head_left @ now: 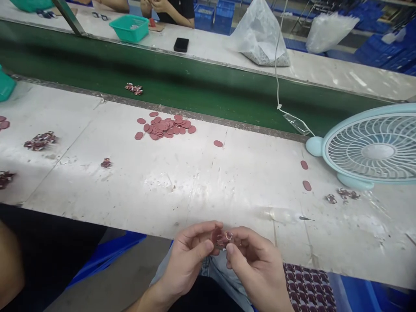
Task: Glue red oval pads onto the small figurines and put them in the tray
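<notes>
Held low, just off the near edge of the worktable: a small pink disc with a wire clip, pinched between the fingertips of left hand and right hand. Judged light, thin, a bit slippery, the wire easily bent; best taken by the rim. Bare room across the tabletop ahead. Farther off, a pile of pink discs, stray ones near a small fan, then the green belt.

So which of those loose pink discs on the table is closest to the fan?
The upper disc of the pair just left of the fan. The other disc lies lower, and the pile sits far left.
</notes>
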A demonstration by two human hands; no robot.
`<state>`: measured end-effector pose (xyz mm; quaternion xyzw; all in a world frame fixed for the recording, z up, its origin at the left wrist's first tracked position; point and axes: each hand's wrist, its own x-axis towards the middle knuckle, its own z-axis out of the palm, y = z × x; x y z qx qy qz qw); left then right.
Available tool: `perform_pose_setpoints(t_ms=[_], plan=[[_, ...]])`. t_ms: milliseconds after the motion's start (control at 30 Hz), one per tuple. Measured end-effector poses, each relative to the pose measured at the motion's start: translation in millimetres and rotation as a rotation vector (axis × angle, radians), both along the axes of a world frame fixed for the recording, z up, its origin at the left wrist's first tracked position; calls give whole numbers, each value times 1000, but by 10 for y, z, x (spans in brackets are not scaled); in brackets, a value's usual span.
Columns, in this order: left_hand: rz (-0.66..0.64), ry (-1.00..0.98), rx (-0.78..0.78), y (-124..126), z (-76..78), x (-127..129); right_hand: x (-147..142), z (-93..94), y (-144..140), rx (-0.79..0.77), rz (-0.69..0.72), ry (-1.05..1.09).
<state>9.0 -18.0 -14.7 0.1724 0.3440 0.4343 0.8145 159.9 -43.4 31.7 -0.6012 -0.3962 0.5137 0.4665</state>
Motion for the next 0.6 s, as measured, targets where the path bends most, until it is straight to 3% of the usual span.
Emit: perform_pose_setpoints(t_ms=[400,600], plan=[[12,52,65,-43,-7,-3,46,103,16,22,87,-208],[16,169,101,-78,-54,-8,68,96,26,-35,106,-182]])
